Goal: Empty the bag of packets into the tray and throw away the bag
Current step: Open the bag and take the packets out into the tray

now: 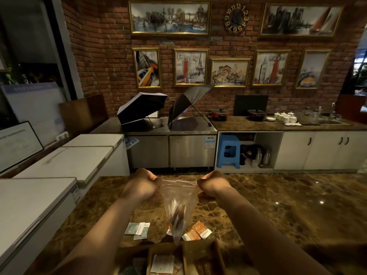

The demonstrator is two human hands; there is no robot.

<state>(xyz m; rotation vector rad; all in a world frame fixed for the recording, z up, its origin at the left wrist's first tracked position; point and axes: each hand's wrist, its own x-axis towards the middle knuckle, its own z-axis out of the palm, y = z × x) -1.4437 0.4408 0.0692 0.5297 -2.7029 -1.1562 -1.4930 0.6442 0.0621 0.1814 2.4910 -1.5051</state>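
Bag of packets, clear plastic, hangs between your two raised fists above the marble counter, its upper edge stretched level and its lower end tapering to a point just over the tray. Your left hand has its fingers curled tight, pinching the bag's left corner; your right hand is closed the same way on the right corner. Blurred brown and white packets sit bunched in the narrow lower half of the bag. The wooden tray at the bottom edge is split into compartments; one holds a white packet with printing too blurred to read. On the counter beyond the tray lie green-and-white packets to the left of the bag and orange-and-white packets to the right, their lettering also unreadable. On the brick wall across the room, a framed print carries the word "Paris" beside a tower, and a round clock shows gold numerals 1 to 12. Two open umbrellas rest on the steel unit below the pictures.
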